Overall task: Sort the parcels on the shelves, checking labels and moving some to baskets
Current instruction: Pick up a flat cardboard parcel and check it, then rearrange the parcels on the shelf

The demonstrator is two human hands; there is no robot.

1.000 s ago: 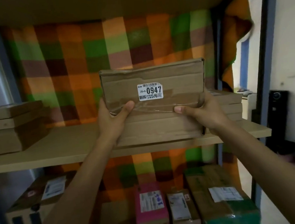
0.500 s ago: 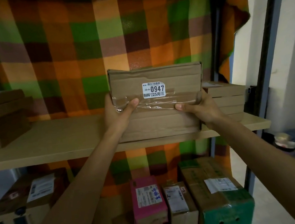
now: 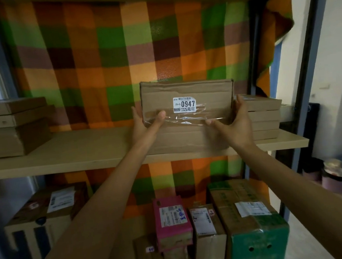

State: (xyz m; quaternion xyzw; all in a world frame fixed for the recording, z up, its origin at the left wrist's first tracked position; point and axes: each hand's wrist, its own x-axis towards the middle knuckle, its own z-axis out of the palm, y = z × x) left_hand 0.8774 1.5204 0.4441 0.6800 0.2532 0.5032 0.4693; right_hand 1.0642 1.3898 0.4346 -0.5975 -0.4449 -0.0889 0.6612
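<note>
On the wooden shelf [image 3: 63, 160], a stack of flat boxes [image 3: 10, 128] sits at the far left. My left hand [image 3: 146, 125] grips the left end of a brown cardboard parcel [image 3: 187, 91], thumb across its taped front and fingers behind it, and the parcel's white label [image 3: 184, 104] reads 0947. My right hand [image 3: 235, 122] clasps the parcel's right end the same way, holding it upright over a flat box [image 3: 180, 141], just beside another stack [image 3: 264, 116].

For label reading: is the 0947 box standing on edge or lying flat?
Standing on edge: the 0947 box shows its broad labelled face, lower edge meeting a flat box, left hand and right hand holding its sides.
</note>
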